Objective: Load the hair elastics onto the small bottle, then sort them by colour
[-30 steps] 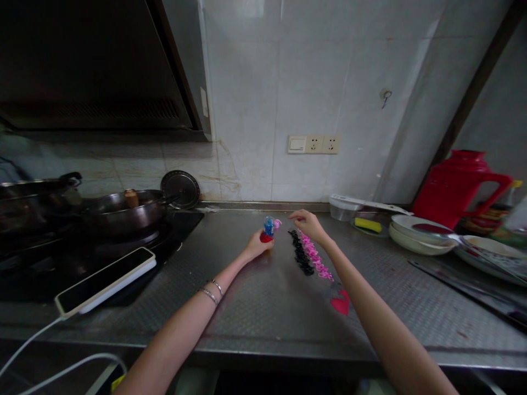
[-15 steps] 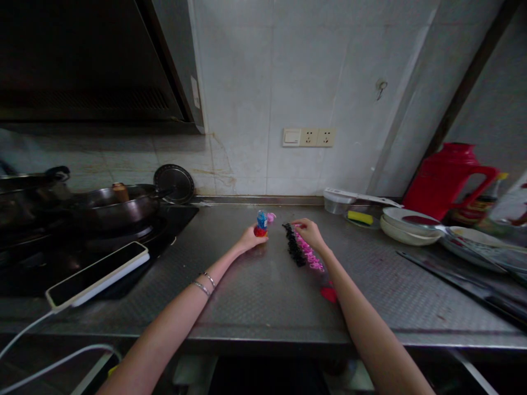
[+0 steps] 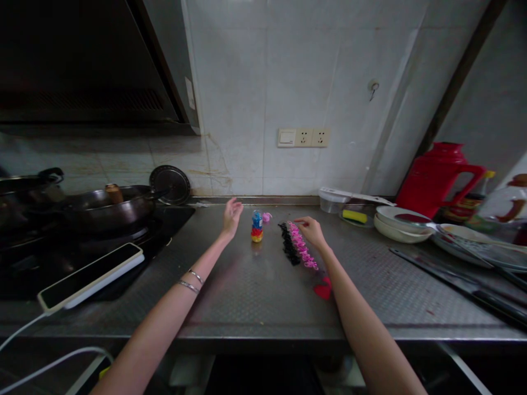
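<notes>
A small clear bottle (image 3: 257, 226) with blue, red and yellow layers of content stands upright on the metal counter. My left hand (image 3: 233, 218) is raised to its left, apart from it, fingers spread and holding nothing. Beyond the bottle lies a small pink bundle (image 3: 267, 218). Two strips of small looped pieces, a black row (image 3: 289, 245) and a pink row (image 3: 302, 245), lie side by side. At the far end of the pink row, my right hand (image 3: 313, 231) has its fingers bent together; anything between the fingertips is too small to make out.
A red heart-shaped piece (image 3: 323, 289) lies near my right forearm. At right are a yellow sponge (image 3: 354, 216), stacked bowls (image 3: 405, 233), a black-handled knife (image 3: 444, 280) and a red thermos jug (image 3: 438, 178). A phone-like device (image 3: 90, 274) and a pan (image 3: 111, 211) are at left.
My left hand has let go of the bottle and moved left and up, opening. The bottle now stands by itself. My right hand stays by the pink row; the view has shifted slightly.
</notes>
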A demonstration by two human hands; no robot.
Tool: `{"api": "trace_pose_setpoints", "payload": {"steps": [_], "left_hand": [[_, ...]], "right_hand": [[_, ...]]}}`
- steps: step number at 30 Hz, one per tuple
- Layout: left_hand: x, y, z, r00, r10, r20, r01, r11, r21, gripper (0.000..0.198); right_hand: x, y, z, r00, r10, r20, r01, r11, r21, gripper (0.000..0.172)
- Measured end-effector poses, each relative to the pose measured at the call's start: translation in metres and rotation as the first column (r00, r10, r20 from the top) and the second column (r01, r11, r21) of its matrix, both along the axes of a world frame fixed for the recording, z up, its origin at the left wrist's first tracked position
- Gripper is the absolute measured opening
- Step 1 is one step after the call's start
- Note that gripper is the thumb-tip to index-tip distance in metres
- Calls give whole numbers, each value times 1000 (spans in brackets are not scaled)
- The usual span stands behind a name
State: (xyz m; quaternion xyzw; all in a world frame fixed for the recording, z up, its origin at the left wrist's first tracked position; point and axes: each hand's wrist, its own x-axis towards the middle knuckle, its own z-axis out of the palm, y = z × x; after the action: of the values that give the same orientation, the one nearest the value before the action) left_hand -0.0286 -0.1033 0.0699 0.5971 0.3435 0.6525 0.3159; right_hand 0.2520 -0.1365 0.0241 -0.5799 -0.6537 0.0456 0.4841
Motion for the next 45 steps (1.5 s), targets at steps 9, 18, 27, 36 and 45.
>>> {"api": "trace_pose_setpoints", "payload": {"steps": [9, 18, 27, 36, 45], "left_hand": [[59, -77, -3, 575, -181, -798, 428, 898, 104, 21], [91, -92, -43, 289, -104, -952, 233, 972, -36, 52], [100, -82, -48, 316, -72, -946, 301, 953, 28, 31], [101, -65, -54, 361, -72, -930, 361, 930, 68, 23], [100, -57, -57, 381, -59, -923, 375, 922, 96, 20]], "right_hand": [[5, -2, -5, 999, -45, -12, 45, 999, -6, 31], [6, 0, -9, 999, -35, -10, 36, 999, 36, 30], [4, -1, -9, 1000, -21, -13, 22, 999, 41, 30], [3, 0, -10, 999, 1, -33, 1, 999, 43, 29], [0, -3, -8, 1000, -8, 14, 8, 1000, 17, 30]]}}
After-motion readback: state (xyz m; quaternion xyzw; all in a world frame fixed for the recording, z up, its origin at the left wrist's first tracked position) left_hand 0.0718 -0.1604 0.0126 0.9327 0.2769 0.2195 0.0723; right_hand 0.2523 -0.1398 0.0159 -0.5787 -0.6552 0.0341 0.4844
